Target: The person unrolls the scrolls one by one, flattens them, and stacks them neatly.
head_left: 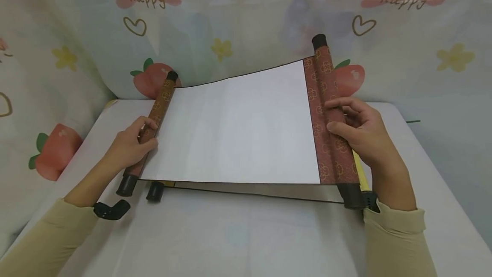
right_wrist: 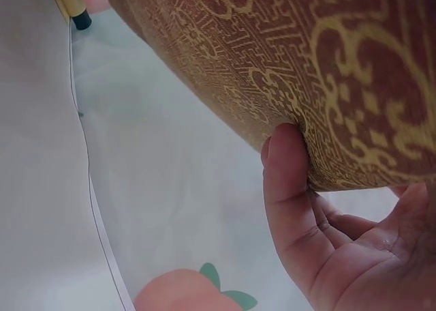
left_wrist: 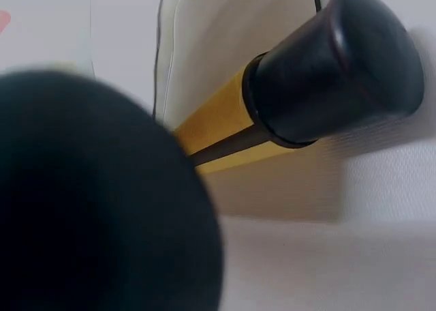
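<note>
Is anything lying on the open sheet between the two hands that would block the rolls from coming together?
Nothing visible does. The white sheet between the left roll and the right roll is bare. The left hand and the right hand each grip their own roll.

Home-like staged corner: white table, backdrop cloth printed with peaches, hearts, "happy".
</note>
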Tool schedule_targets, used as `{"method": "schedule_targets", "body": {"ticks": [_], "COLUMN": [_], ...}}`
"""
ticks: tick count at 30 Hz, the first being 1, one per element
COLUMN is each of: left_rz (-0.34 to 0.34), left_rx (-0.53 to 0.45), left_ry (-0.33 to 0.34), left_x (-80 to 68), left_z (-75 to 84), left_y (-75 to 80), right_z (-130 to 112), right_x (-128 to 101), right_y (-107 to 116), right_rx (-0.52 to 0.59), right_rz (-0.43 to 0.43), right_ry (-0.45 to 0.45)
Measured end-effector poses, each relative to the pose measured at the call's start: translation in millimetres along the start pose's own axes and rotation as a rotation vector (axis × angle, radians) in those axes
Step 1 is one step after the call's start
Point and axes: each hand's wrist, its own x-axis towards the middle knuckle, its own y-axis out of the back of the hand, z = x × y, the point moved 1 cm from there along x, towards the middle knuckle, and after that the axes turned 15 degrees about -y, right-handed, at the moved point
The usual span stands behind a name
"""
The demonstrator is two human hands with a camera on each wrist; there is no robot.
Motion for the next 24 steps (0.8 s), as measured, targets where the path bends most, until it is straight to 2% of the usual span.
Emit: {"method": "schedule_targets", "body": {"ticks": [4, 8, 12, 21, 24], "left_rz": [-0.001, -0.006, -0.007, -0.023, -0.032], "left_rx": [-0.023, -0.047, -0.056, -0.069, -0.078], "left_ry": [-0.004, -0.004, -0.011, -0.01, -0.015], "left_x": [-0.1, -0.6, -1.1, -2.6, -3.9], "left_z": [-1.0, -3.6, -5.6, -10.3, -13.5], "left_y": [1.2, 1.6, 3.3, 9.6, 11.4], "right_z": [-0.7, -2.1, -2.1, 0.1, 0.4], "right_x": [-2.1, -3.2, -2.7, -0.9, 0.7], "right_y": [1.6, 1.8, 1.0, 0.4, 0.0], "right_rx": [-0.028, -0.004, 0.04, -0.013, 0.009], "right_rz": [0.027, 0.031, 0.012, 0.029, 0.015], "right_ry": [-0.028, -0.043, -0.046, -0.036, -0.023]}}
